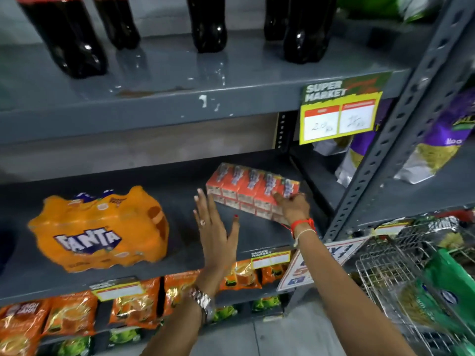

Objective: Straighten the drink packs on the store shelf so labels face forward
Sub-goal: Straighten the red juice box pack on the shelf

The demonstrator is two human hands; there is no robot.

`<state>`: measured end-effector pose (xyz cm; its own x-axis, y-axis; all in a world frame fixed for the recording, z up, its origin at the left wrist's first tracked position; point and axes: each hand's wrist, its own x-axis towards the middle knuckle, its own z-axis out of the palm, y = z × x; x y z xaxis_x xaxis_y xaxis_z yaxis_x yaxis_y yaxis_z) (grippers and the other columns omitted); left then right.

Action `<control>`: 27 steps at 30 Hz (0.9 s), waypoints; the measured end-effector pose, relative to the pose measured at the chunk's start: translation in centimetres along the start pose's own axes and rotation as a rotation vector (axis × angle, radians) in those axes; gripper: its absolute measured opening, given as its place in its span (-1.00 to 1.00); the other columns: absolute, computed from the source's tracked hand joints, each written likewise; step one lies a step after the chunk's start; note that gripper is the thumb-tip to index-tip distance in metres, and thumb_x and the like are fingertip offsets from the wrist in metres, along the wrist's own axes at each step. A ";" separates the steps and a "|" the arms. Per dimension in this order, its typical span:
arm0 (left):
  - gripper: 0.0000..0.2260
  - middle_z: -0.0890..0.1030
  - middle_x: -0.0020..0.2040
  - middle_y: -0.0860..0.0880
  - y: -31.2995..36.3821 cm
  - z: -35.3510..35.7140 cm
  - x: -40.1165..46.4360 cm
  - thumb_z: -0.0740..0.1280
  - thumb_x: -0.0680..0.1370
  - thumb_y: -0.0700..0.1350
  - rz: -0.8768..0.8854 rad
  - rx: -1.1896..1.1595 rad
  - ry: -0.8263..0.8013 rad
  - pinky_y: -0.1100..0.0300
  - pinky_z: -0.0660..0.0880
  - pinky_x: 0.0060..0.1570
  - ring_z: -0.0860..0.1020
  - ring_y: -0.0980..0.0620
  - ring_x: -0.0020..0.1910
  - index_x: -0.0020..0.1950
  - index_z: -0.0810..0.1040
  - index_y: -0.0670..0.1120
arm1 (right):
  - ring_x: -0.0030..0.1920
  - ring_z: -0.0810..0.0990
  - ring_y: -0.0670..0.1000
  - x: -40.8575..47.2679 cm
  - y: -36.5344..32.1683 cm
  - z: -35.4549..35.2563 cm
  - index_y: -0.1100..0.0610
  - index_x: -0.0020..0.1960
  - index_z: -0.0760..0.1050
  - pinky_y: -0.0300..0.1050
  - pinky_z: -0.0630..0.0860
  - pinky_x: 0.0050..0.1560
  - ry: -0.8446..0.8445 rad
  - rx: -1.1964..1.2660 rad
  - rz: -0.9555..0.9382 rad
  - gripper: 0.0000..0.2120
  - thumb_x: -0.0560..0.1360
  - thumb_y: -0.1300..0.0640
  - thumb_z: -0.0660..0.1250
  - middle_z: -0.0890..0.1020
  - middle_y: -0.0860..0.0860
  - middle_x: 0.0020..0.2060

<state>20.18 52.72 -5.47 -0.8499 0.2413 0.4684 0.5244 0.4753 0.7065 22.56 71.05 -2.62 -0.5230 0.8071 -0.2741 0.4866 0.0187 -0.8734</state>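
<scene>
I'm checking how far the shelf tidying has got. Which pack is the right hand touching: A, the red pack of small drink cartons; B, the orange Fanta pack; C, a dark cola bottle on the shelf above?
A: the right hand rests on the near right corner of the red carton pack, while the Fanta pack sits untouched further left.

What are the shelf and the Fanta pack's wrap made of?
The shelf looks like grey painted steel: chipped paint, rusty patches, and a punched upright beside it. The Fanta pack seems wrapped in thin glossy plastic film: it is pulled tight over rounded shapes, with creases and shine. What is inside cannot be told.
</scene>
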 end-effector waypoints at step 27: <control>-0.65 0.61 0.09 -0.03 -4.4 -0.5 0.6 0.36 0.45 -0.35 -0.358 -0.264 0.169 0.52 0.45 -0.04 0.56 0.04 0.09 0.23 0.53 -0.22 | 0.07 0.51 -0.24 2.2 4.6 -2.4 0.13 0.14 0.29 -0.35 0.51 0.06 -0.310 0.244 -0.566 -0.59 0.44 0.53 0.19 0.52 -0.06 0.06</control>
<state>17.36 50.35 -8.04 -0.9706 -0.0502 0.2354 0.2141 0.2667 0.9397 25.36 74.32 -6.30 -0.8439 0.5053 0.1803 -0.0727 0.2253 -0.9716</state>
